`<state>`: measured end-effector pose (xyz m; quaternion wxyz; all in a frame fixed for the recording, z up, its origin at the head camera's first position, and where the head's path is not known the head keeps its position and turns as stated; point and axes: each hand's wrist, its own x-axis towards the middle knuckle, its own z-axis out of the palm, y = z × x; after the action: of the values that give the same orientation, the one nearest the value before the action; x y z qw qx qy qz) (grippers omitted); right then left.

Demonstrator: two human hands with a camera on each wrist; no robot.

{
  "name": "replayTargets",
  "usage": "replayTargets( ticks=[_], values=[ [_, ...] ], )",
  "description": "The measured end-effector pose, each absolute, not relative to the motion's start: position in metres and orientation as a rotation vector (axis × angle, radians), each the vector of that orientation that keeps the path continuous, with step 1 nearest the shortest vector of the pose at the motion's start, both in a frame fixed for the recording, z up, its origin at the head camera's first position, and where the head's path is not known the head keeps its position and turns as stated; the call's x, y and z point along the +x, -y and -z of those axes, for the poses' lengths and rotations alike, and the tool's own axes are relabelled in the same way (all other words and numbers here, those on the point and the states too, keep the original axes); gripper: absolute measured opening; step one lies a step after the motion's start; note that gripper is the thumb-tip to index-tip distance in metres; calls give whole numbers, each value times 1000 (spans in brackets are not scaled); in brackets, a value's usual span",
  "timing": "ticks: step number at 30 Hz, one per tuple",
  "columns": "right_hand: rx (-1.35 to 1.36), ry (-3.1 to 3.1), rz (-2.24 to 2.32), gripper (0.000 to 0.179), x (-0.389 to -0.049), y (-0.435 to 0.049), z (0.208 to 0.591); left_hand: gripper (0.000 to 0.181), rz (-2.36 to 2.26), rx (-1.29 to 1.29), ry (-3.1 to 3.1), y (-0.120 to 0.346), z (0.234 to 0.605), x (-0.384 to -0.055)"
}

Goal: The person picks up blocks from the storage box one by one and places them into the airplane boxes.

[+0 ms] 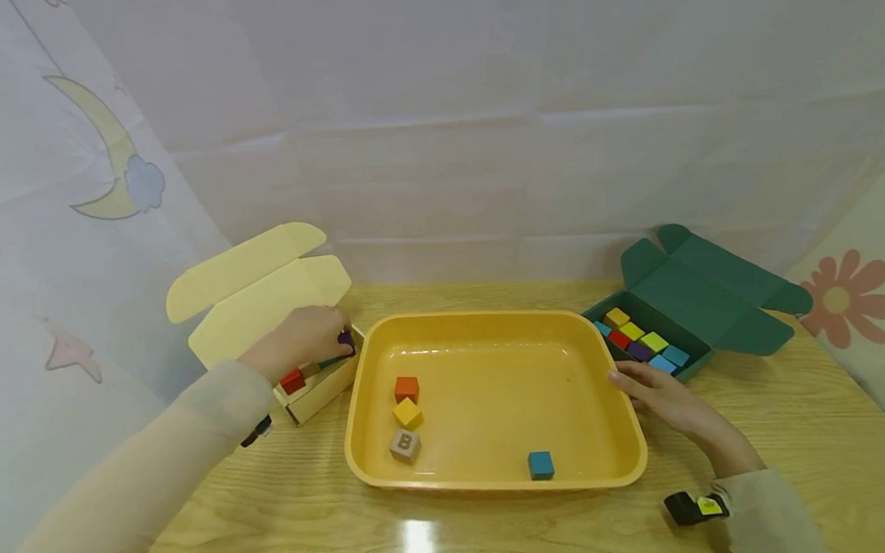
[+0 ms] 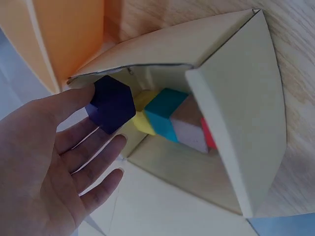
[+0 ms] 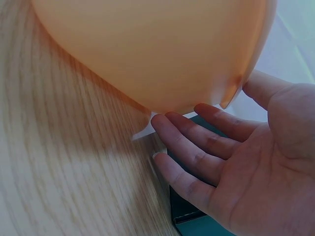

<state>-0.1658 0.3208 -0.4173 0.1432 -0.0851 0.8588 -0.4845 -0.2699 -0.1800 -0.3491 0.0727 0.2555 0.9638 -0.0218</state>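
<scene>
My left hand (image 1: 312,338) reaches into the open cream cardboard box (image 2: 236,118) on the left. Between thumb and fingers it pinches a dark purple block (image 2: 111,104) at the end of the box. A yellow block (image 2: 143,110), a teal block (image 2: 166,114), a plain wooden block (image 2: 189,125) and a red block (image 1: 293,381) lie in a row inside. My right hand (image 1: 662,397) holds the right side of the yellow tray (image 1: 627,442), thumb over the rim and fingers along the outer wall. The tray contains orange-red, yellow and blue blocks and a wooden block (image 1: 405,446) marked "B".
An open dark green box (image 1: 691,368) with several coloured blocks stands at the right, behind my right hand, its lid (image 1: 728,282) folded back. The cream box's lid (image 1: 264,311) leans back toward the curtain. Fabric (image 1: 438,185) hangs behind the wooden table (image 1: 297,518).
</scene>
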Motion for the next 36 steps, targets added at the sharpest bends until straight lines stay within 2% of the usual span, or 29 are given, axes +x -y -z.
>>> replayTargets(
  ticks=[9,13,18,36],
  values=[
    [-260,-2480,1399,56,-167,-321,418,22,126,756,-2949,183,374,-279],
    [-266,-2481,1398,56,-167,-321,418,29,115,738,-2981,183,376,-281],
    [-266,-2489,1393,56,-166,-321,418,28,103,726,-3003,182,377,-280],
    [-308,-2492,1399,53,-166,-322,418,21,-15,722,-3063,172,340,-266]
  ],
)
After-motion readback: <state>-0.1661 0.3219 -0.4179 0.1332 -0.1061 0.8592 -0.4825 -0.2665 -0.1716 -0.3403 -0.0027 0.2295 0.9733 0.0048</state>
